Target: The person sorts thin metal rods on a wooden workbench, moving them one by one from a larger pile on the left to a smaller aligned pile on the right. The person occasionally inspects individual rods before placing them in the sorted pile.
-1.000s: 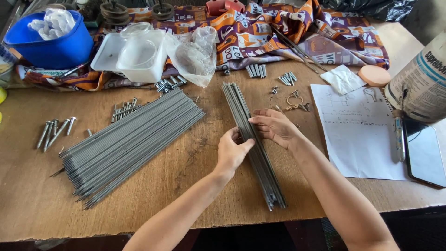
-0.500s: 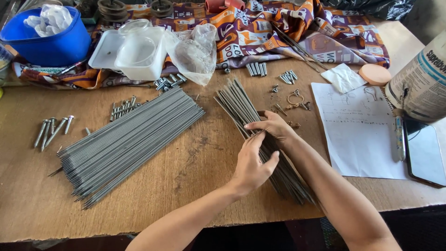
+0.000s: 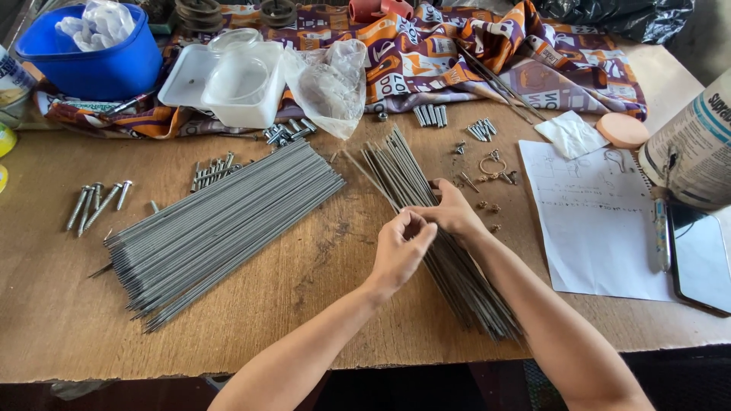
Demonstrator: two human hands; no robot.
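Observation:
A small bundle of thin grey metal rods (image 3: 396,167) lies fanned out on the wooden table (image 3: 320,304), running from the far middle to the near edge. My right hand (image 3: 451,209) rests on top of this bundle and holds it down. My left hand (image 3: 400,247) pinches a single rod (image 3: 367,173) that sticks out to the left of the bundle. A much larger pile of the same rods (image 3: 221,224) lies to the left, apart from both hands.
Loose bolts (image 3: 95,204) and screws lie at the left and back. A blue tub (image 3: 91,53), a white plastic box (image 3: 225,76) and a plastic bag (image 3: 327,84) sit on a patterned cloth (image 3: 472,53). A paper sheet (image 3: 594,217), a phone (image 3: 699,259) and a sack (image 3: 697,148) are at the right.
The tight small bundle has spread into a fan. My left hand has moved from the bundle's side to pinching one rod off its left edge; my right hand stays on top.

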